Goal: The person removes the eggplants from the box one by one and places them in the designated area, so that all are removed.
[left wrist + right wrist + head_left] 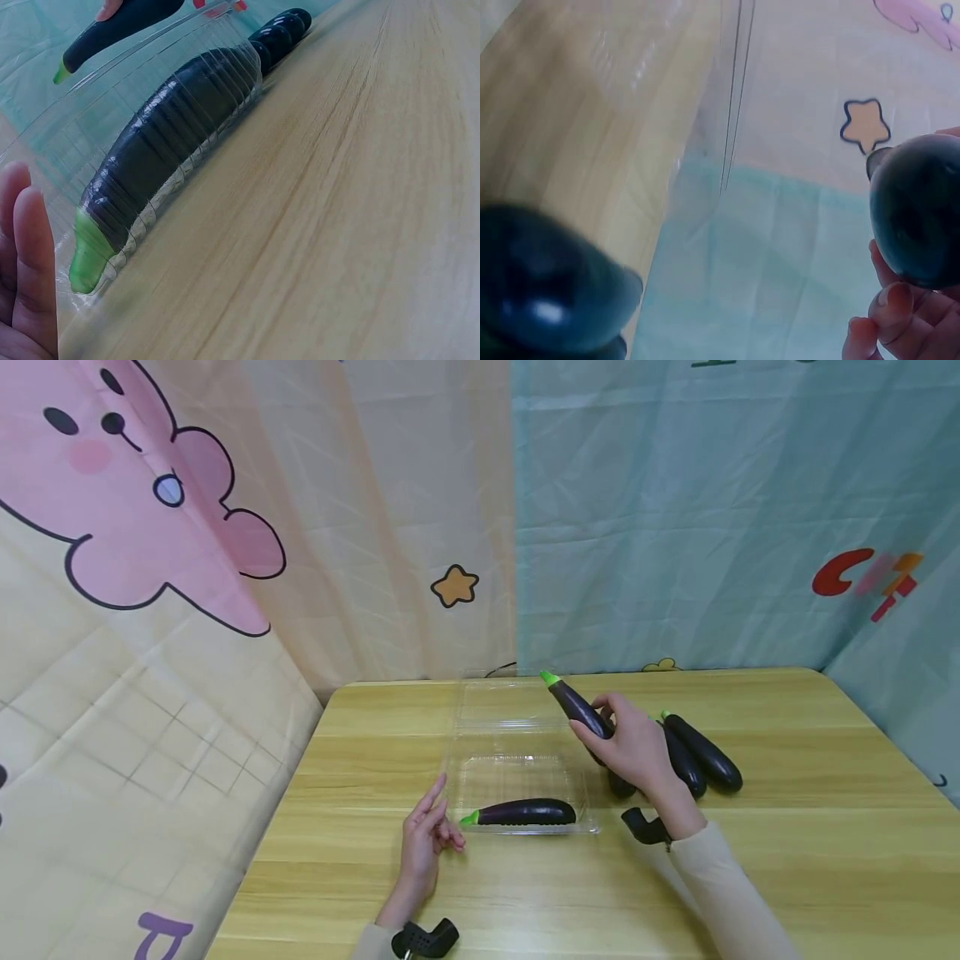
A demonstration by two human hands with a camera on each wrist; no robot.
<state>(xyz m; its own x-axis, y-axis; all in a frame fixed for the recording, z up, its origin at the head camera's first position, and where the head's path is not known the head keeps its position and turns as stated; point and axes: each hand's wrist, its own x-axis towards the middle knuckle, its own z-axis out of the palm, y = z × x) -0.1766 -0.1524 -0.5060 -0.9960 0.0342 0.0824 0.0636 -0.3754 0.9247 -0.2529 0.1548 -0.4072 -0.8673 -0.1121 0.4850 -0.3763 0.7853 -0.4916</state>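
My right hand (626, 739) grips a dark purple eggplant (577, 706) with a green stem, raised above the table and tilted with its stem up and to the left. A second eggplant (528, 812) lies along the near side of a clear plastic container (517, 777), its stem pointing left. My left hand (425, 839) is beside the container's left edge, fingers extended and holding nothing. In the left wrist view the eggplant in the box (169, 127) shows through the ribbed clear wall. The right wrist view catches the rounded end of the held eggplant (919, 214).
The container's clear lid (498, 703) stands open behind its base. Right of the container, several more eggplants (705, 753) lie on the wooden table (810, 852), partly behind my right hand. A printed curtain (637, 527) hangs along the table's back edge.
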